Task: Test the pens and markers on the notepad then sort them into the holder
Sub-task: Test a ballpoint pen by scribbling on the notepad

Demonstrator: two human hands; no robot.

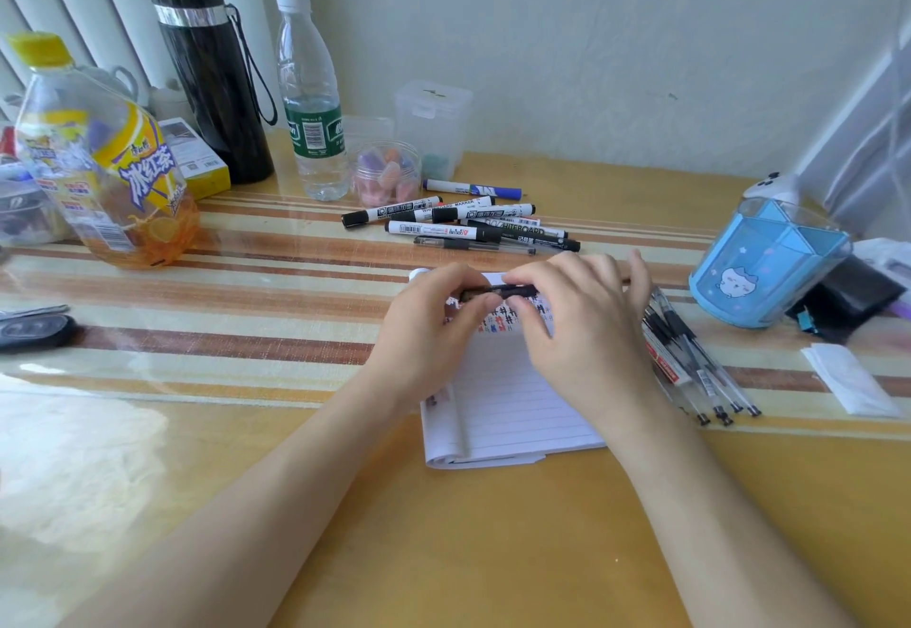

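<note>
Step in hand: I judge this to be the capping or uncapping of one pen for its test. I cannot tell which way the cap is going.
Left hand (434, 326): fingers curled, thumb and fingertips pinching the left end of the dark pen (498, 290), just left of frame centre.
Right hand (584, 331): thumb and forefinger pinching the right end of the same pen. The other fingers are loosely fanned toward the right, touching nothing that I can make out.
Dark pen: held level between the two hands, over the top edge of the notepad (512, 405). Whether it touches the paper is hidden by the fingers.
Notepad: lies at centre frame, lined page up. Small red, blue and black scribbles crowd its top under the hands, and the lower lines are bare.
Holder (769, 272): blue faceted pot with a cartoon face, at the right of the frame, well apart from the hands. I see no pen standing out of it.
Marker pile (463, 225): black-capped whiteboard markers and a slim pen lying just above the hands, with a blue-capped marker (473, 190) beyond them.
Gel pen bundle (690, 356): lies just right of the notepad, beside the right wrist.
Next move, in my judgement: if the cap is coming off, a short stroke on a bare line. If it is going on, a reach to the right to drop the pen into the holder.
Progress, in my judgement: testing is under way and sorting is not yet begun.
</note>
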